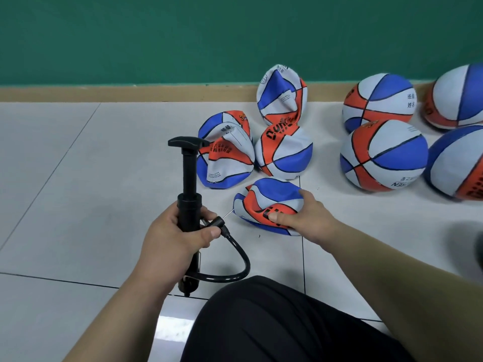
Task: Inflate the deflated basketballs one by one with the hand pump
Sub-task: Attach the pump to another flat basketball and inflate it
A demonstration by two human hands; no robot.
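Head camera view: a person seated on a tiled floor [78, 158] readies a flattened ball for air. Left hand [177, 233] wraps its fingers round the barrel of the black hand pump [189, 165], held upright with the T-handle uppermost, while the thumb pins the end of the hose [235, 270] against the barrel so that the needle [228, 213] aims sideways at the ball. Right hand [309, 218] clamps the deflated basketball [269, 197] to the floor, thumb pressed into the orange panel and fingers curled over the far edge, apparently to keep the limp skin from sliding as the needle goes in. That ball lies under and just left of the right hand, and just right of the left hand. The needle tip meets the ball's left edge, though whether it sits in the valve cannot be told. Three more collapsed balls [227, 158] wait just beyond, toward the green wall [156, 35], and four round, firm balls [384, 158] sit well apart to the right, seemingly the finished lot kept separate. A knee in black trousers [287, 322] fills the foreground.
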